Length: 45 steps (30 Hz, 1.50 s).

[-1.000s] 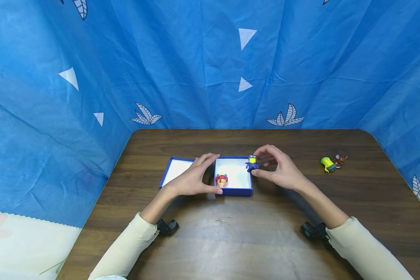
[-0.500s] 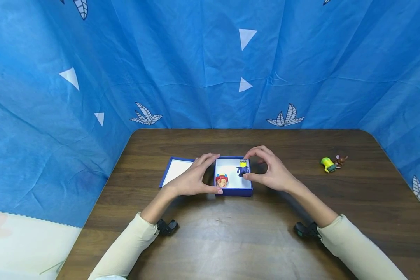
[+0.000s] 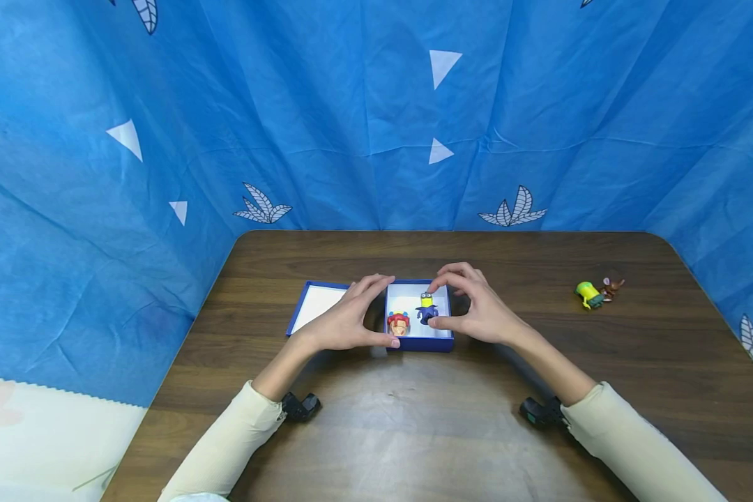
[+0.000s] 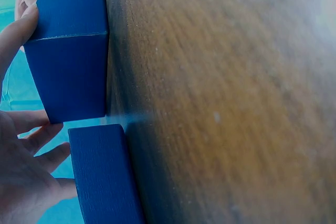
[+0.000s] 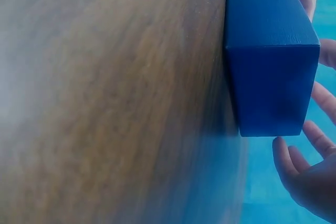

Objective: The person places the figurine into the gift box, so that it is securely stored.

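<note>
Room over near table (image 3: 414, 418), blue box (image 3: 423, 344) hemmed — left hand (image 3: 345, 324), right hand (image 3: 483, 314) at its sides

Bright head view, glare on tabletop (image 3: 401, 422), dimmer, hazy wrist views

Box (image 3: 422, 344): dk blue ext., white int. Lid (image 3: 314, 307): white inner face, blue rim. Goggled fig. (image 3: 427, 312): yellow head, dk blue/purplish body. Red fig. (image 3: 398, 321): blue bits, tan part. Lime fig. (image 3: 586, 293): yellow-grn w/ dk grn end. Eared fig. (image 3: 611, 288): reddish-brn. Table (image 3: 376, 432): dk brn, streaky woodgrain. Curtain (image 3: 351, 104): bright blue, white triangles, white leaf sprays, dk outlines. Sleeves (image 3: 226, 439): plain cream. Wrist cams (image 3: 300, 408): blk.
</note>
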Each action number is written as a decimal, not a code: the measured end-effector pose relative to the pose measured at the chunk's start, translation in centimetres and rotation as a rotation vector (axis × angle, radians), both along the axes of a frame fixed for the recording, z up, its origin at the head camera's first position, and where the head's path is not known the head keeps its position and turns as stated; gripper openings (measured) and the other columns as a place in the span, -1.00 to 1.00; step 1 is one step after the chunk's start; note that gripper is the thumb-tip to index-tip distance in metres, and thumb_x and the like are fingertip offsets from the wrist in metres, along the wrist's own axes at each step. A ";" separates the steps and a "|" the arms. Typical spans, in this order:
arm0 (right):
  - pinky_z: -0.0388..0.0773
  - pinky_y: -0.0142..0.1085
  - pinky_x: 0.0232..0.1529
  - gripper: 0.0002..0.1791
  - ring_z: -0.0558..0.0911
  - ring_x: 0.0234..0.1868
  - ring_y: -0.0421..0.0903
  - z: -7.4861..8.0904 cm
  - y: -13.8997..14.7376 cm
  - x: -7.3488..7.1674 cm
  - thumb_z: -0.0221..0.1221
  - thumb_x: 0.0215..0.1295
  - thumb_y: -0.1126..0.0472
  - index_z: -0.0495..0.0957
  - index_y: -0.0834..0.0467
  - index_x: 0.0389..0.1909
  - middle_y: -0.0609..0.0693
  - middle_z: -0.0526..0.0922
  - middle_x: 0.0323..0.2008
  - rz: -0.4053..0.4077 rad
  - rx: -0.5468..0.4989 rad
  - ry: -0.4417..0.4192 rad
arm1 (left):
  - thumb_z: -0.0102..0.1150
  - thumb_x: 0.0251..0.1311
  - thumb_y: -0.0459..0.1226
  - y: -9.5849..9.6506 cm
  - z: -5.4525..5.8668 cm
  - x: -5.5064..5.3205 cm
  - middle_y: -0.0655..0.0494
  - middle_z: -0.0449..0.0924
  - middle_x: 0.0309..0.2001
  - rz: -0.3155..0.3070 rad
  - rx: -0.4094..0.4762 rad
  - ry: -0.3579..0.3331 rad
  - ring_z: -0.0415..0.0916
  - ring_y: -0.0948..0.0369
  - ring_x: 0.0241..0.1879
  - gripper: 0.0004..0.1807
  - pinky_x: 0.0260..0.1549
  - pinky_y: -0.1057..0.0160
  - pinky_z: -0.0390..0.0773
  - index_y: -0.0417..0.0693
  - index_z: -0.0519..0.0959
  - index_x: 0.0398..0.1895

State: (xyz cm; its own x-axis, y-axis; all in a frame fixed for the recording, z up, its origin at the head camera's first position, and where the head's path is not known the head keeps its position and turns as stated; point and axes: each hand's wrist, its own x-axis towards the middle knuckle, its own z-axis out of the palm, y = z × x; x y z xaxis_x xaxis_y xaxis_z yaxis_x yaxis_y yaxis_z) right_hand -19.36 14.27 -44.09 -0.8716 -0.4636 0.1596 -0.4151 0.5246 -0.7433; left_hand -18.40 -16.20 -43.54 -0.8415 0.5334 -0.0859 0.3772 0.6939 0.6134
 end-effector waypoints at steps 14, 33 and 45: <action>0.40 0.38 0.33 -0.53 0.21 0.49 0.25 0.0 -0.7 0.0 0.61 0.11 -0.07 0.71 -0.16 0.04 0.09 0.34 0.50 0.004 0.086 -0.046 | 0.57 0.07 0.29 0.0 0.2 0.0 0.03 -0.02 0.75 -0.005 -0.005 -0.004 0.02 -0.15 0.71 0.30 0.55 -0.41 0.27 0.21 0.03 0.78; 0.33 0.49 0.34 -0.60 0.23 0.47 0.35 0.2 -2.0 -0.1 0.65 0.06 -0.04 0.78 -0.17 -0.06 0.22 0.35 0.51 0.011 0.235 -0.072 | 0.58 0.08 0.27 0.1 0.1 0.0 0.05 0.00 0.74 -0.013 0.007 0.006 0.04 -0.14 0.70 0.30 0.55 -0.39 0.30 0.19 0.03 0.78; 0.37 0.51 0.37 -0.63 0.31 0.46 0.37 1.2 -3.0 -0.4 0.69 -0.01 -0.06 0.76 -0.19 -0.20 0.24 0.42 0.50 -0.048 0.457 -0.074 | 0.58 0.09 0.26 0.0 0.1 0.0 0.05 -0.01 0.74 -0.016 0.012 0.000 0.05 -0.11 0.69 0.29 0.55 -0.36 0.31 0.19 0.02 0.78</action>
